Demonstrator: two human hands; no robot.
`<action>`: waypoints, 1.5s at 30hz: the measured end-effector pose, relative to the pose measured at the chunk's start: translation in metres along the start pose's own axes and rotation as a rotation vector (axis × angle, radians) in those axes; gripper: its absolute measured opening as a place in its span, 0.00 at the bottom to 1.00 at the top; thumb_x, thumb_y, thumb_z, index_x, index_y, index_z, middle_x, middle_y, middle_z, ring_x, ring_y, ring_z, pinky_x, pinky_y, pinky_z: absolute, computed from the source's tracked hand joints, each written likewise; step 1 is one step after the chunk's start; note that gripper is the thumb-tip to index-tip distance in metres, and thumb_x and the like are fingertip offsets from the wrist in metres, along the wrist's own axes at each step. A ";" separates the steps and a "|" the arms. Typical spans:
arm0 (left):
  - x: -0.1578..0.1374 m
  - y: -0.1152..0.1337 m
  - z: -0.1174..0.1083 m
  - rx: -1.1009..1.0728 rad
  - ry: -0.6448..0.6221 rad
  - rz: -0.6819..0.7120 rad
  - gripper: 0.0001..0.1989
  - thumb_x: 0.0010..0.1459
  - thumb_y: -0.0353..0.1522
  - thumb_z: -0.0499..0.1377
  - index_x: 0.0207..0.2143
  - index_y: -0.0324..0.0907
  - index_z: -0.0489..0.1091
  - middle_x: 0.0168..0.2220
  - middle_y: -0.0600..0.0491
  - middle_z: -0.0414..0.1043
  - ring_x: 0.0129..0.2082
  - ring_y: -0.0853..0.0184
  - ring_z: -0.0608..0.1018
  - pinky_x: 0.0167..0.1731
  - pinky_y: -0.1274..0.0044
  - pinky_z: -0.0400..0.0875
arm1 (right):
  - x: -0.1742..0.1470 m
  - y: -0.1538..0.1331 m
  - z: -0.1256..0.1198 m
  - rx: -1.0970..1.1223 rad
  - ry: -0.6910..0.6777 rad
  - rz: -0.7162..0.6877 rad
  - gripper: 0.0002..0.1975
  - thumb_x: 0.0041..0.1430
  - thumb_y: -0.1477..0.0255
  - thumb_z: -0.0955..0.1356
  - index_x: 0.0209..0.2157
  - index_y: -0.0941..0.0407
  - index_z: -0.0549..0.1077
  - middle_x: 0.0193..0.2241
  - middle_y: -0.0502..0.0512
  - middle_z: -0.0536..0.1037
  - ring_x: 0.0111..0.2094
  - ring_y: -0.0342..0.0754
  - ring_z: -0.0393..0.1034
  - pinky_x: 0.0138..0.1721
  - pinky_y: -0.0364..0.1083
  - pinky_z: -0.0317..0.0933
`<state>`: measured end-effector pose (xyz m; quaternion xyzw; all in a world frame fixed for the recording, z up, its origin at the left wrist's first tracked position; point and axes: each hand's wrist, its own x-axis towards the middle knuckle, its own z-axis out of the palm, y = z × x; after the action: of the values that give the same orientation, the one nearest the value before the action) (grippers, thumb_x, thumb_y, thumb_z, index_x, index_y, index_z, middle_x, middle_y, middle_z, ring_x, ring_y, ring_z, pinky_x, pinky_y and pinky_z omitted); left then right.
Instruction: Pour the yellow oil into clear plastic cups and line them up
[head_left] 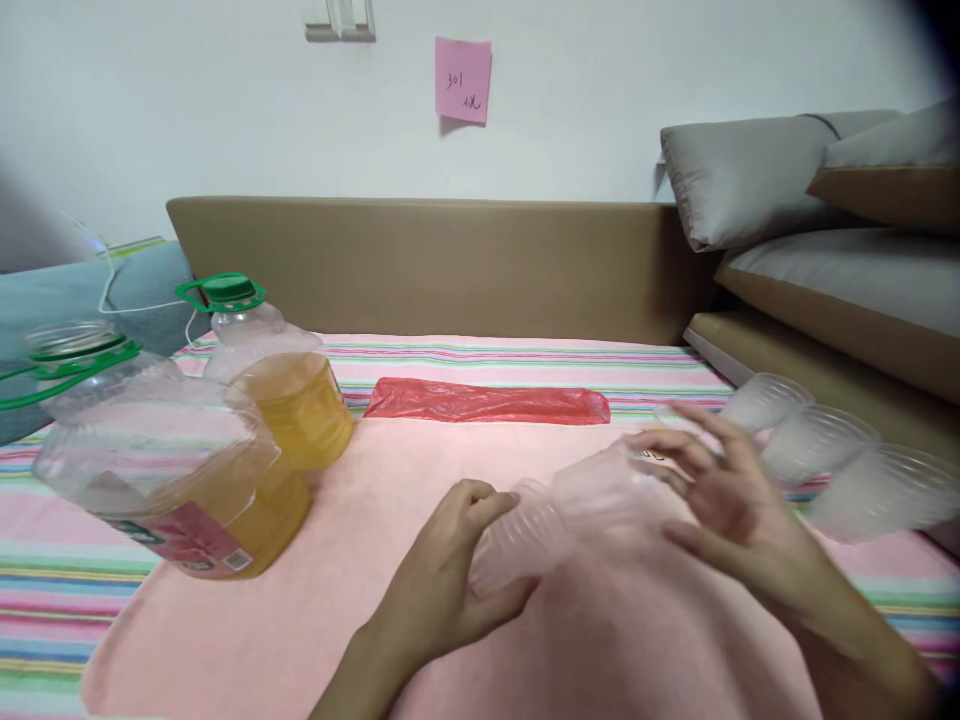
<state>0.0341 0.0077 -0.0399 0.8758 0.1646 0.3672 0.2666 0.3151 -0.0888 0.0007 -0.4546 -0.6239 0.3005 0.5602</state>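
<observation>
My left hand (457,570) is closed round a clear ribbed plastic cup (521,540), its thumb below and its fingers on the upper side. Another clear plastic cup (604,490), blurred, lies end to end with it and points up to the right. Around the far end of that second cup is my right hand (720,500), thumb and fingers spread apart. Its fingertips overlap the cup's edge, and whether they press on it is hard to make out. Both cups are over the pink cloth (300,630).
Two large jugs of amber liquid (225,500) (300,400) stand at the left, with green handles. A folded red plastic bag (487,402) lies behind the cloth. Stacks of clear cups (817,440) lie at the right, beside grey cushions (765,180).
</observation>
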 end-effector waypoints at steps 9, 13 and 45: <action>-0.002 -0.021 -0.024 0.233 0.422 -0.095 0.42 0.60 0.35 0.70 0.69 0.50 0.50 0.59 0.43 0.65 0.56 0.56 0.76 0.56 0.58 0.76 | -0.004 -0.003 -0.032 -0.187 0.217 -0.108 0.46 0.62 0.68 0.80 0.71 0.36 0.55 0.56 0.58 0.72 0.61 0.58 0.66 0.64 0.61 0.64; 0.001 -0.025 -0.022 0.121 0.543 -0.172 0.44 0.58 0.36 0.71 0.68 0.53 0.48 0.57 0.45 0.66 0.56 0.56 0.76 0.58 0.54 0.74 | -0.002 0.010 0.003 -0.295 0.074 0.029 0.47 0.63 0.59 0.79 0.73 0.35 0.50 0.60 0.56 0.68 0.63 0.61 0.65 0.66 0.70 0.57; 0.008 -0.003 -0.019 -0.274 0.612 -0.285 0.41 0.60 0.39 0.71 0.64 0.56 0.47 0.55 0.47 0.70 0.56 0.58 0.76 0.60 0.57 0.70 | 0.003 0.004 0.063 -0.231 -0.067 0.301 0.54 0.53 0.49 0.83 0.72 0.38 0.53 0.70 0.56 0.58 0.70 0.64 0.53 0.67 0.71 0.56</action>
<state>0.0253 0.0206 -0.0267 0.6498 0.3065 0.5901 0.3683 0.2552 -0.0759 -0.0136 -0.5938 -0.5974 0.3221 0.4322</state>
